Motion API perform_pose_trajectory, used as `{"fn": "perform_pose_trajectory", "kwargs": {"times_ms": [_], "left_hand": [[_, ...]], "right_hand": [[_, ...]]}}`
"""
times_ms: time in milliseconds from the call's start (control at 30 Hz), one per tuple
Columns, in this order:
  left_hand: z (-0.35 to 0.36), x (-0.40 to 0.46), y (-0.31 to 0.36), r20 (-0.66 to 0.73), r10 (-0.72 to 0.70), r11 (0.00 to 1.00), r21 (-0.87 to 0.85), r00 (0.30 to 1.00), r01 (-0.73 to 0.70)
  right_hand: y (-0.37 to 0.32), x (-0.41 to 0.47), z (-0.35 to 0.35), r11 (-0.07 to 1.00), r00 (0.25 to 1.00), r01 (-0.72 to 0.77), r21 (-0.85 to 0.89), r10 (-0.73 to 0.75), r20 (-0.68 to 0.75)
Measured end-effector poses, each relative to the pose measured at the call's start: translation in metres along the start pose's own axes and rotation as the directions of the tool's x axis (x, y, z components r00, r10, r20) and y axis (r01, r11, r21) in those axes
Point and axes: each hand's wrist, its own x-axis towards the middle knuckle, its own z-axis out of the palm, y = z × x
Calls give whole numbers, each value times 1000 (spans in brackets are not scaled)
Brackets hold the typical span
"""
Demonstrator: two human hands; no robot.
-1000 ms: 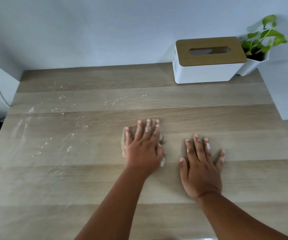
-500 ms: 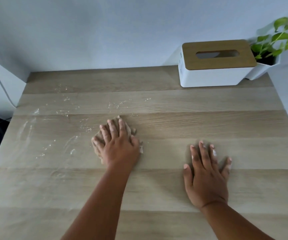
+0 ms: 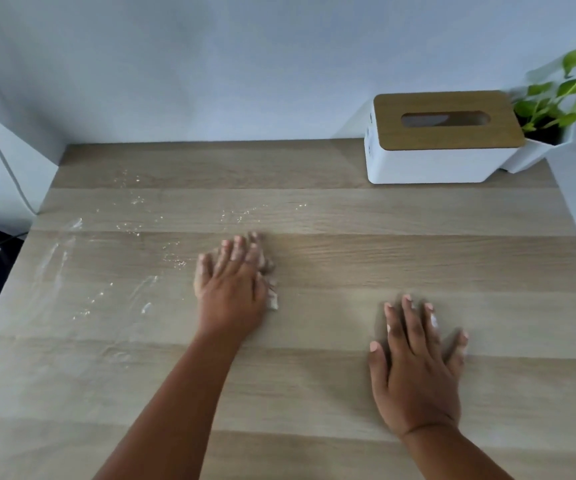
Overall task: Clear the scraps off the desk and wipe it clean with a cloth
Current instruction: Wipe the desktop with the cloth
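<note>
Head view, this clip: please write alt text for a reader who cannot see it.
A person's left hand presses a crumpled cloth flat onto a light wooden desk, with white crumbs and smears to its left. The right hand rests flat on the desk. A white tissue box and a potted plant stand at the far right corner.

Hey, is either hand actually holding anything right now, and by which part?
The left hand presses flat on top of a crumpled cloth, fingers straight, not gripping it. The right hand lies flat on the desk, holding nothing.
</note>
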Motion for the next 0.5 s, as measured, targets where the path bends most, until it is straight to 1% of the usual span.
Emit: {"fn": "perform_pose_trajectory", "kwargs": {"times_ms": [33, 100, 167, 200, 267, 367, 433, 500], "left_hand": [[-2, 14, -2, -1, -102, 995, 8, 995, 102], [-4, 41, -1, 18, -226, 974, 25, 974, 225], [-5, 68, 7, 59, -266, 964, 40, 962, 264], [-6, 80, 12, 85, -255, 967, 49, 963, 251], [-8, 95, 27, 141, -159, 986, 68, 977, 151], [-10, 91, 52, 211, 76, 991, 91, 974, -97], [-7, 67, 65, 232, 238, 959, 98, 943, -266], [-3, 32, 68, 215, 385, 906, 95, 897, -412]], "right_hand": [[0, 1, 1, 1000, 1000, 1, -3, -1, -9], [1, 1, 2, 1000, 1000, 7, -15, -8, -11], [1, 2, 3, 1000, 1000, 11, -10, -11, -13], [1, 2, 3, 1000, 1000, 11, -7, -11, -11], [1, 3, 3, 1000, 1000, 8, -6, -8, 4], [1, 4, 2, 1000, 1000, 3, -11, -3, 18], [1, 3, 1, 1000, 1000, 1, -9, -1, 15], [0, 3, -1, 1000, 1000, 1, -6, -1, 13]]}}
